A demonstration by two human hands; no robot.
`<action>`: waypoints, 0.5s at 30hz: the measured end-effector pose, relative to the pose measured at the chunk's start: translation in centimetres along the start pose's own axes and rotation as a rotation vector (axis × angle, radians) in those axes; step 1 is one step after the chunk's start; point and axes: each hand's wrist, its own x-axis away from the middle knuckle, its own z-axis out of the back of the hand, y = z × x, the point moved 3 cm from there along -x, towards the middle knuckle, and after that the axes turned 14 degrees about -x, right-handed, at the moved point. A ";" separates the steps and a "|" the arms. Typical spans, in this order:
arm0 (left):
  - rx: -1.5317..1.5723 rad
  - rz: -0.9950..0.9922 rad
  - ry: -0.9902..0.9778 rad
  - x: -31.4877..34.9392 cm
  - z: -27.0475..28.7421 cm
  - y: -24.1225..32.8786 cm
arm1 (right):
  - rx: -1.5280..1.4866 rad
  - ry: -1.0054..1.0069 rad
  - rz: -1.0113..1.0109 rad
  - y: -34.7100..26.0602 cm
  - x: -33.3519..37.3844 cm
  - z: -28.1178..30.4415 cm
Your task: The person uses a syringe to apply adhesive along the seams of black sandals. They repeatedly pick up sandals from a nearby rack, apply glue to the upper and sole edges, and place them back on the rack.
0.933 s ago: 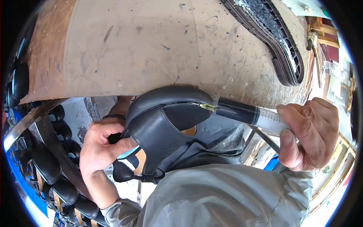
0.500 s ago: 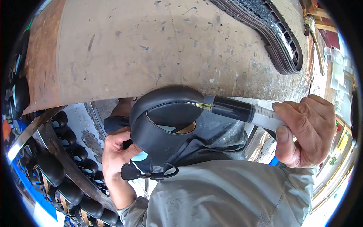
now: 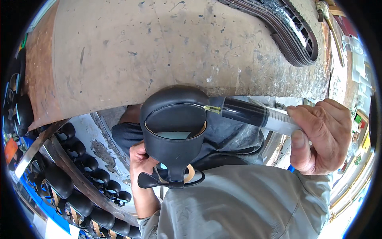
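Observation:
A black sandal [image 3: 175,145] with a thick sole is held up at the table's near edge, toe away from me. My left hand [image 3: 141,157] grips it from beneath on its left side; most of the fingers are hidden behind it. In my right hand [image 3: 320,137] is a large syringe [image 3: 248,113] filled with dark liquid, its clear barrel end pinched between thumb and fingers. The syringe's yellow-hubbed needle [image 3: 211,108] points left and meets the seam inside the sandal's toe, along the front edge of the insole. The ankle strap [image 3: 149,180] hangs loose toward me.
A worn table [image 3: 131,55] with dark stains spreads ahead. Brown shoe soles [image 3: 294,47] lie at its far right, near a hammer-like tool [image 3: 328,24]. Many black sandals [image 3: 79,203] fill a rack at the lower left, beside a metal-edged bar [image 3: 39,149].
The sandal has turned more upright and my left hand has shifted right with it. The needle tip has slid slightly left along the toe seam. My view has shifted a little.

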 end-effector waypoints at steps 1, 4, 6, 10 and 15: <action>-0.041 -0.055 -0.017 0.2 -0.3 -0.1 | 0.002 0.005 -0.009 0.0 0.1 0.0; 0.193 0.080 0.049 0.1 -1.8 -0.4 | -0.002 0.036 -0.032 0.1 0.6 -0.2; 0.255 0.092 0.064 0.1 -2.3 -0.5 | -0.004 0.050 -0.050 0.2 0.8 -0.1; 0.397 0.135 0.119 0.8 -2.9 -2.2 | -0.024 0.067 -0.064 0.4 1.1 -0.1; 0.641 0.160 0.063 1.2 -3.4 -3.8 | -0.042 0.077 -0.099 0.5 1.6 -0.1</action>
